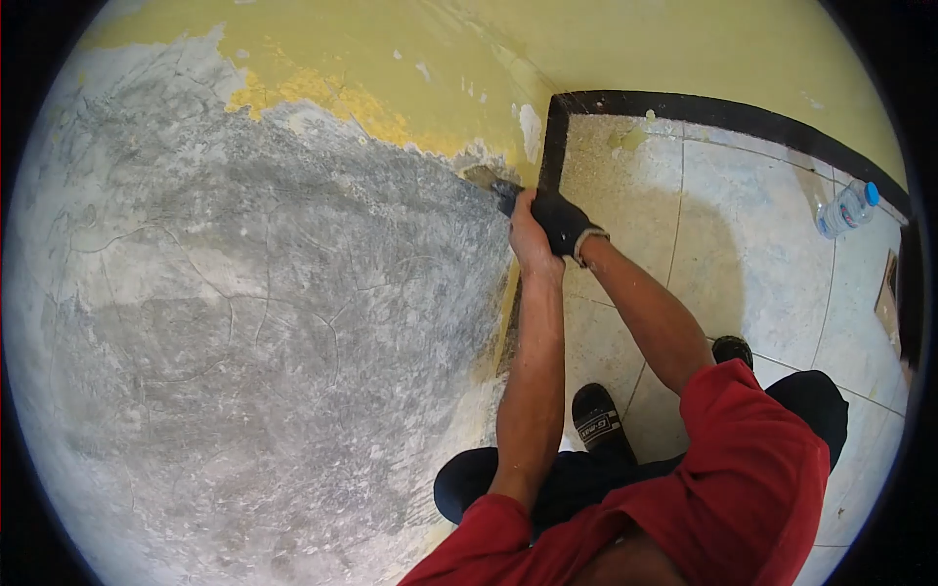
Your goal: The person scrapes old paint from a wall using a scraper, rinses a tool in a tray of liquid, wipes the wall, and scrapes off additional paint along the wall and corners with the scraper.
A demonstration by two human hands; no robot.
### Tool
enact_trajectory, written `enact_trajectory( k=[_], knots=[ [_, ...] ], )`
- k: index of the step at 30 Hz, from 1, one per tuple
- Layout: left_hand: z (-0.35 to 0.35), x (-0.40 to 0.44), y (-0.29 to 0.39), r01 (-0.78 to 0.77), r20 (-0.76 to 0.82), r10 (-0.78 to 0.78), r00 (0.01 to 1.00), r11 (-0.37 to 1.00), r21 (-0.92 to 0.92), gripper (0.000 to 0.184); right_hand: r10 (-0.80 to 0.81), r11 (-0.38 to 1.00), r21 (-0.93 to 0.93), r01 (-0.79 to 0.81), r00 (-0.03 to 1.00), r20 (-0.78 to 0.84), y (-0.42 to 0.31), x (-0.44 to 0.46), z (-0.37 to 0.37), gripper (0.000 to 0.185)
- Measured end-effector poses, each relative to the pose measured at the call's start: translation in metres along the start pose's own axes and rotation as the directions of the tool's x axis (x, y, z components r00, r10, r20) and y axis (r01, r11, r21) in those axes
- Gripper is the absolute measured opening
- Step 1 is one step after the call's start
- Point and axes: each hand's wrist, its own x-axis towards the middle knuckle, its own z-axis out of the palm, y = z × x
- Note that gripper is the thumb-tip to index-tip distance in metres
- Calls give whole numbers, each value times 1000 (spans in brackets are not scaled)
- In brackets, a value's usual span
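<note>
A scraper (481,177) with a flat blade and dark handle rests against the wall, where yellow paint meets bare grey plaster. My right hand (564,224), in a black glove with a pale cuff, is closed on its handle. Bare, my left hand (532,239) presses close alongside the glove and is closed at the handle too; its fingertips are partly hidden. The wall (254,254) shows rough, scraped grey with fine cracks, and a ragged edge of yellow paint (322,93) runs above it.
A plastic bottle with a blue cap (848,209) lies on the tiled floor (782,273) at the right. Black skirting (723,105) borders the floor. My sandalled foot (598,415) stands near the wall. A flat brown piece (888,298) leans at the far right.
</note>
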Motion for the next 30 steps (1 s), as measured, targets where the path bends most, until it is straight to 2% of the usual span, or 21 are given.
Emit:
enact_trajectory(
  k=[1,2,4,5,8,10,11,12,13,15,16,18,19,20,22,23,24,26,27,28,30],
  knots=[
    [-5,0,1,18,1,-18,1000,1000,-7,20,27,999,34,-24,997,-78,-3,0,8,19],
    [-11,2,2,39,-2,-39,999,999,-18,21,25,999,36,-22,996,-82,0,6,14,19],
    [-11,24,9,55,-7,-55,998,998,-19,23,38,999,-24,-35,993,111,5,22,10,20],
    [-2,29,17,63,4,-63,998,998,16,23,10,1000,-5,-10,1000,-13,16,26,19,21],
    [11,29,14,59,16,-60,998,996,62,26,-51,999,18,50,999,15,25,33,-15,20],
    [9,29,-6,-25,11,25,1000,999,25,27,-46,998,49,46,999,-2,41,20,5,19],
    [4,21,-16,-18,-48,20,999,999,31,27,40,990,138,-35,999,-31,44,4,17,18],
    [-2,17,-26,-28,-32,29,999,999,35,27,123,967,233,-106,991,-60,43,-3,22,17],
    [-13,14,-37,-30,-73,35,997,998,63,25,120,967,233,-100,990,-74,39,-9,22,17],
    [-20,21,-40,-35,-101,44,994,995,89,23,74,986,138,-95,986,150,34,-12,16,15],
    [-23,26,-37,-69,-68,74,995,995,66,23,76,986,137,-96,987,141,34,-5,14,15],
    [-25,31,-35,-82,-53,84,995,996,40,24,13,981,191,-37,992,124,31,6,13,19],
    [-20,33,-29,-66,-53,68,996,997,44,24,-154,984,79,159,986,-64,33,5,12,14],
    [-19,27,-27,-48,-65,51,997,998,47,25,-143,985,96,146,989,-37,30,-4,20,14],
    [-14,34,-36,-68,-63,71,996,997,43,26,24,971,238,-34,999,46,41,2,18,12],
    [-19,30,-40,-92,-66,93,994,996,13,29,-185,982,15,187,979,-90,41,-9,16,11],
    [-20,29,-40,-120,-65,118,991,993,-17,35,-188,982,12,190,978,-93,39,-2,12,11],
    [0,29,-16,-90,-54,92,994,995,40,28,-134,991,-32,133,990,-35,32,16,4,11],
    [-1,23,-10,-52,-64,59,996,994,100,24,55,993,92,-68,989,139,19,21,-19,11],
    [-10,13,-13,-33,-99,42,994,995,99,24,-49,998,-21,55,976,213,20,20,-19,12],
    [0,13,-15,-75,10,75,997,997,-16,23,7,999,53,-13,993,117,18,12,-17,15]
  ],
)
